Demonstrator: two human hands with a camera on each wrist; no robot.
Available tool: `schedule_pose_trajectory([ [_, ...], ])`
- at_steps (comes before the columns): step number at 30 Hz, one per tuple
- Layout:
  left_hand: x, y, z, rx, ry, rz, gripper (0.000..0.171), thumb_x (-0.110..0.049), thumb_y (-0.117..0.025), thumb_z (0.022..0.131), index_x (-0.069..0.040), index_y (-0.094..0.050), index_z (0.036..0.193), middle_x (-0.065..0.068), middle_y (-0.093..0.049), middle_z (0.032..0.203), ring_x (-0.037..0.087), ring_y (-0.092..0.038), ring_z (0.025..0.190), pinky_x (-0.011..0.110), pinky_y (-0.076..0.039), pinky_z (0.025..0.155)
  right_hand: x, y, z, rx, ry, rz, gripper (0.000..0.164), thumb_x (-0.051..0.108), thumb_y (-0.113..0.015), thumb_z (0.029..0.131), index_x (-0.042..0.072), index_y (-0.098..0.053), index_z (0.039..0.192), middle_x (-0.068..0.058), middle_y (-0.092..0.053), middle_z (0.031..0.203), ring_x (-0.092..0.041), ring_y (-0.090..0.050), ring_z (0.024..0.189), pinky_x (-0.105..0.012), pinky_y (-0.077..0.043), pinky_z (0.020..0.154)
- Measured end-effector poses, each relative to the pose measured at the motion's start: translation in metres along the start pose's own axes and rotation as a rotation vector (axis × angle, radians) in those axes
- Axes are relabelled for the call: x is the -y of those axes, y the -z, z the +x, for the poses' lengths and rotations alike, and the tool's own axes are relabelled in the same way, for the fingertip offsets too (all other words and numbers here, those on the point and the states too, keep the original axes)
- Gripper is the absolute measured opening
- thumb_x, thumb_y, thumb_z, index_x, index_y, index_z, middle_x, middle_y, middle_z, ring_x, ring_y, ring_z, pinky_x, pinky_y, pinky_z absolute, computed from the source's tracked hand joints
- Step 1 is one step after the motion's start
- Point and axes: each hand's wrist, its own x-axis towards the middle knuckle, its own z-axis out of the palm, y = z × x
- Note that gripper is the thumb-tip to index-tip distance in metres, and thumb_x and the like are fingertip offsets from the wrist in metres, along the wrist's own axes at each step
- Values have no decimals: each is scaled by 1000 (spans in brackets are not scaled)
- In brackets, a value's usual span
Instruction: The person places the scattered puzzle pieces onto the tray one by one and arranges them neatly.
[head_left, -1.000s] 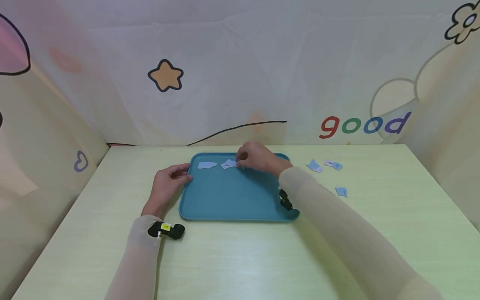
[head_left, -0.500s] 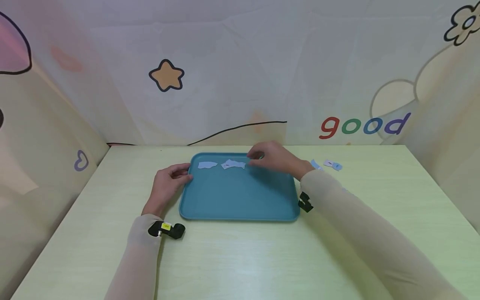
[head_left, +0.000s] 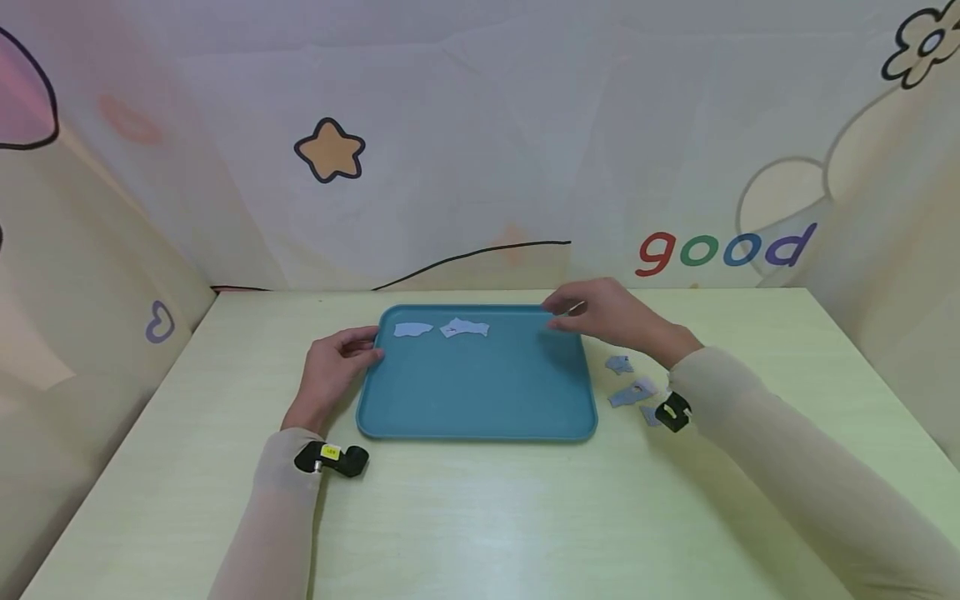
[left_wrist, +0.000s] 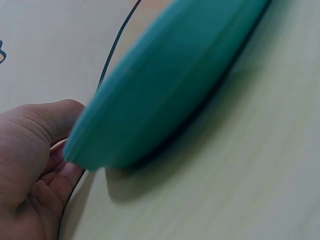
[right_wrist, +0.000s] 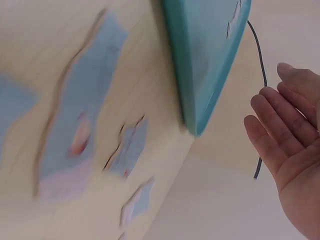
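Note:
My left hand (head_left: 333, 371) holds the left rim of a blue-green tray (head_left: 480, 400), thumb at the edge and fingers curled by it; the left wrist view has the hand (left_wrist: 35, 160) at the corner of the tray (left_wrist: 150, 90). Two pale-blue card pieces with irregular edges, a smooth-ended one (head_left: 413, 330) and a jagged one (head_left: 465, 327), lie in a row near the tray's far side. Over the far right corner hovers my right hand (head_left: 611, 312), fingers loosely bent and apart from the thumb. In the right wrist view its palm (right_wrist: 295, 160) holds nothing.
Right of the tray, more card pieces lie on the pale wooden table (head_left: 480, 517), including a small one (head_left: 619, 364) and a longer one (head_left: 632, 392). The right forearm hides part of that area. A printed cloth backdrop (head_left: 465, 167) rises behind the table.
My right hand has left the jagged piece on the tray and moved right to the far right corner. Its forearm uncovers some table pieces and covers others. The left hand stays put.

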Motion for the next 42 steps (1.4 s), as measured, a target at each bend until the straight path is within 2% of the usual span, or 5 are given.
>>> schedule_pose_trajectory([
  [16, -2, 0, 0, 3, 1, -3, 44, -11, -75, 101, -2, -66, 143, 20, -70, 129, 32, -66, 120, 42, -54, 106, -30, 24, -62, -16, -55, -41, 38, 14, -80, 97, 3, -72, 132, -15, -73, 128, -33, -70, 117, -54, -55, 103],
  [21, -2, 0, 0, 5, 15, -13, 45, -12, -75, 101, -3, -66, 144, 20, -70, 130, 31, -66, 120, 40, -54, 106, -42, 26, -78, -9, -43, -46, 37, 9, -81, 96, 0, -72, 131, -15, -73, 128, -34, -70, 115, -54, -55, 102],
  [29, -3, 0, -2, 2, 13, -13, 45, -12, -74, 101, -2, -65, 144, 20, -69, 131, 31, -66, 121, 41, -54, 106, -49, 26, -92, 15, -66, -70, 40, 10, -82, 95, 1, -71, 132, -14, -72, 128, -35, -68, 117, -56, -56, 102],
  [36, -2, 0, -1, 5, 4, -13, 44, -11, -74, 101, -2, -66, 143, 20, -69, 131, 31, -66, 121, 36, -55, 104, -58, 25, -100, 60, -94, -75, 34, 14, -82, 95, 6, -76, 127, -7, -75, 123, -32, -68, 116, -55, -57, 100],
  [42, -1, 0, -1, 0, 0, -13, 44, -10, -74, 100, -2, -66, 143, 20, -70, 130, 31, -66, 120, 36, -55, 104, -63, 22, -104, 79, -114, -82, 29, 16, -83, 95, 11, -79, 123, -2, -75, 120, -30, -68, 115, -56, -57, 99],
])
